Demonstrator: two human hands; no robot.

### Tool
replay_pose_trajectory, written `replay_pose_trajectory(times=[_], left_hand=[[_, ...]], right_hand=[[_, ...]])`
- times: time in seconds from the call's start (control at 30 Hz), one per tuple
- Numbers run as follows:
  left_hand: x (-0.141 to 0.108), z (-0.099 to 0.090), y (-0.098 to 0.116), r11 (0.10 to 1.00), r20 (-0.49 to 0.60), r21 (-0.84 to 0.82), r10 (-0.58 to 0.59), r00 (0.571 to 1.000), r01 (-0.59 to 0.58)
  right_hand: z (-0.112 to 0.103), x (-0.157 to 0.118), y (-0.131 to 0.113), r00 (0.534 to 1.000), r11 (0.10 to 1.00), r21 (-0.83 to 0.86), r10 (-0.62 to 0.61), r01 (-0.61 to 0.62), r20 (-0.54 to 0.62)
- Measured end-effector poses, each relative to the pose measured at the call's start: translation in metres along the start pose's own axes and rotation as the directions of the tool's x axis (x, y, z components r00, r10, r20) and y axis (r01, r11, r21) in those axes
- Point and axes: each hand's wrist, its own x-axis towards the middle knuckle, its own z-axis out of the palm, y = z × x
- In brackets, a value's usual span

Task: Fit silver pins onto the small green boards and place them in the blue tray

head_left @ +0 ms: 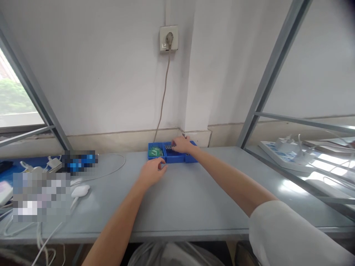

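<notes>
Three small blue bins stand side by side near the wall. Green circuit boards (155, 152) lie in the left bin (156, 144). My right hand (181, 144) reaches over the middle bin (174, 159), fingers bent down and pressed together at dark, white-spotted small parts (168, 147); what the fingertips grip is hidden. The right bin (192, 159) is partly covered by my right wrist. My left hand (152, 172) rests on the table just in front of the left bin, fingers curved, with a gap between thumb and forefinger and nothing seen in it.
A grey table (191, 199) carries the bins. On the left lie a white adapter (80, 191), cables and blurred items. A plug (169, 38) sits in the wall socket, its cord hanging behind the bins. Slanted metal frames (274, 70) rise on both sides.
</notes>
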Motion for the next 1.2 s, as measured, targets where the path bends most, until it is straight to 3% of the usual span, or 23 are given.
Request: replay_pose_trajectory(times=[0.13, 0.27, 0.63, 0.8, 0.9, 0.97, 1.07, 1.13, 1.2], left_hand=[[0.0, 0.001, -0.001, 1.0, 0.0, -0.005, -0.007, 1.0, 0.007], [0.0, 0.003, -0.002, 1.0, -0.005, -0.001, -0.002, 1.0, 0.002], [0.0, 0.005, -0.005, 1.0, 0.006, 0.005, 0.025, 1.0, -0.025], [0.0, 0.004, -0.004, 1.0, -0.007, 0.001, 0.004, 1.0, -0.004], [0.001, 0.004, -0.004, 1.0, -0.042, -0.003, -0.002, 0.999, 0.002], [0.002, 0.004, -0.006, 1.0, -0.082, -0.003, -0.025, 0.996, 0.025], [0.003, 0.006, -0.009, 0.995, -0.147, -0.007, -0.103, 0.984, 0.103], [0.003, 0.006, -0.011, 0.989, -0.193, -0.017, -0.145, 0.97, 0.144], [0.004, 0.006, -0.014, 0.983, -0.244, -0.029, -0.183, 0.952, 0.182]], right_hand=[[-0.008, 0.002, 0.007, 0.998, 0.997, 0.046, 0.057, -0.055, -0.035], [-0.01, 0.001, 0.01, 0.999, 0.998, 0.046, 0.032, -0.032, 0.006], [-0.006, -0.003, -0.007, 1.0, 1.0, 0.025, -0.001, 0.001, 0.002], [-0.019, -0.012, -0.008, 0.991, 0.993, 0.099, 0.074, -0.063, -0.11], [-0.022, -0.029, -0.005, 0.948, 0.949, 0.287, 0.204, -0.131, -0.244], [-0.022, -0.043, 0.0, 0.916, 0.91, 0.388, 0.269, -0.142, -0.297], [-0.023, -0.066, 0.015, 0.902, 0.918, 0.368, 0.28, -0.151, -0.328], [-0.023, -0.078, 0.032, 0.902, 0.921, 0.345, 0.294, -0.18, -0.316], [-0.023, -0.087, 0.051, 0.885, 0.876, 0.403, 0.388, -0.266, -0.257]])
